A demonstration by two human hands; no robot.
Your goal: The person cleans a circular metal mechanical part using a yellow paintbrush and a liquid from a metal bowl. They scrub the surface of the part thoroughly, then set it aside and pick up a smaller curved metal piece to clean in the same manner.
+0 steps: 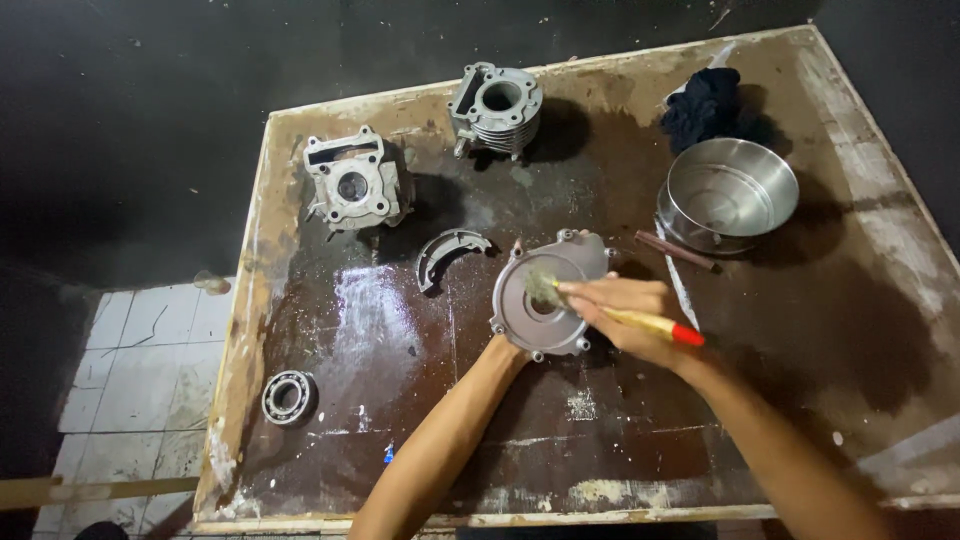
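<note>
**Head view: engine cover brushed on stained board**

Left hand [512, 350]: mostly hidden beneath the round grey cover [545, 300], propping it tilted mid-board; grip cannot be told. Right hand [625, 315]: fingers closed round a yellow-and-red brush [640, 322], bristles on the cover's face. Nearby: brake shoe [450, 250], steel tin [727, 195], bearing [288, 397], two cylinder castings behind.
</note>
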